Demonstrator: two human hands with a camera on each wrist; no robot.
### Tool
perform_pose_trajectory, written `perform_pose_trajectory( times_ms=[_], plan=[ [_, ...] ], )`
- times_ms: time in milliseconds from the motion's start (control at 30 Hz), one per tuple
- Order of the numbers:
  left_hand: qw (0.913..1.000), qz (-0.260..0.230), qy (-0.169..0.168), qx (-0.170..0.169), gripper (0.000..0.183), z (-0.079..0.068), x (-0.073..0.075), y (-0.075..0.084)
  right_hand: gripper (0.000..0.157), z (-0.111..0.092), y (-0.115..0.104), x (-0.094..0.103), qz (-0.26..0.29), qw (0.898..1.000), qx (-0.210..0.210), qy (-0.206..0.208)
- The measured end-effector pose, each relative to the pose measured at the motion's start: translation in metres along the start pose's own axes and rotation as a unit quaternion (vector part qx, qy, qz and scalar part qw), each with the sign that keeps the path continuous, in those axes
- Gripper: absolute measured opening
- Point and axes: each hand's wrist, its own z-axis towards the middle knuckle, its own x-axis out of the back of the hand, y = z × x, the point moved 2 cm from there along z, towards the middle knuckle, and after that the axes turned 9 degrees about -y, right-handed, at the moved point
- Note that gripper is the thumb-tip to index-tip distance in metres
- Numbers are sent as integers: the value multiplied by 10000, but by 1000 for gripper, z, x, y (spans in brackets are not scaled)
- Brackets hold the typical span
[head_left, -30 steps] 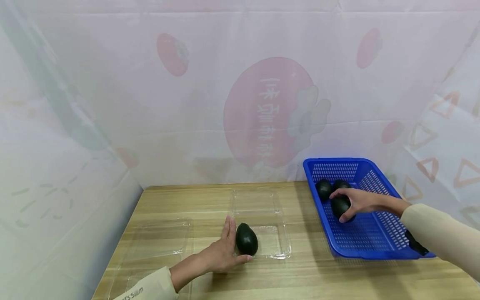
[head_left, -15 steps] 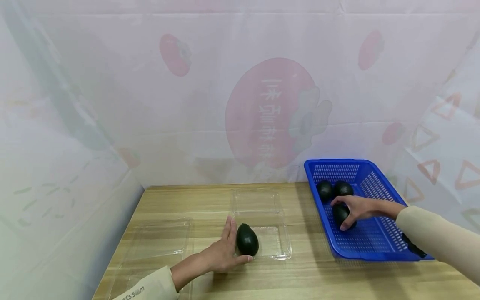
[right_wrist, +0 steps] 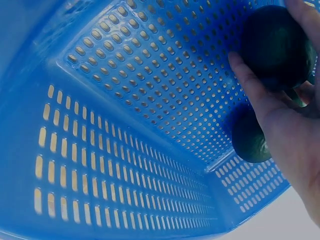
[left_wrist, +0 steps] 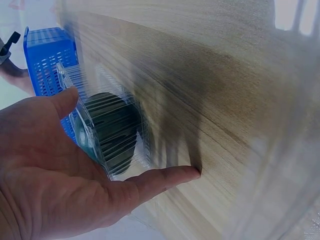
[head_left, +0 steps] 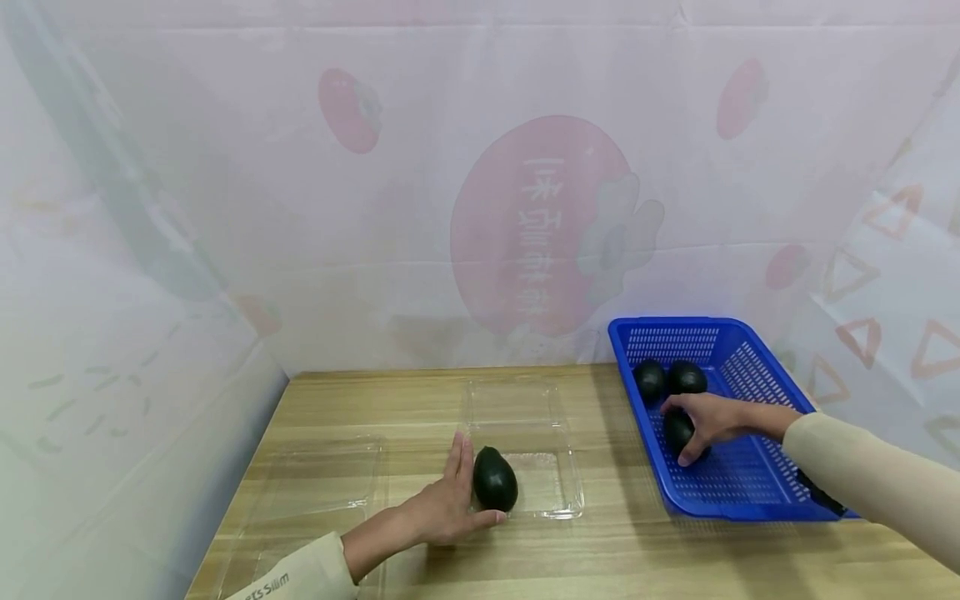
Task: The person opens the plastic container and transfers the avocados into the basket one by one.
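In the head view a dark green avocado lies at the left of a clear plastic clamshell box, whose lid is folded back. My left hand rests along the box's left side, thumb at the front and fingers extended; the left wrist view has the avocado behind the ribbed clear wall. Inside the blue basket, my right hand grips another avocado between thumb and fingers. Two more avocados sit at the basket's back left corner; the right wrist view shows one of them beyond the held avocado.
Another open clear plastic box lies on the wooden table at the left. A printed cloth hangs behind the table and along both sides.
Within the basket, my right hand has moved slightly toward the front with the avocado, leaving the two at the back more exposed. My left hand stays in place.
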Motion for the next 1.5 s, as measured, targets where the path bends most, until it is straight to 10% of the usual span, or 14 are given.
perform_pose_trajectory(
  times_ms=[833,1500],
  plan=[
    [9999,110,41,-22,116,0,0,2,91,-10,-2,8,-287,9990,209,268],
    [10000,8,-6,39,118,1,-1,-2,90,-31,-21,54,-127,9975,96,681]
  ],
)
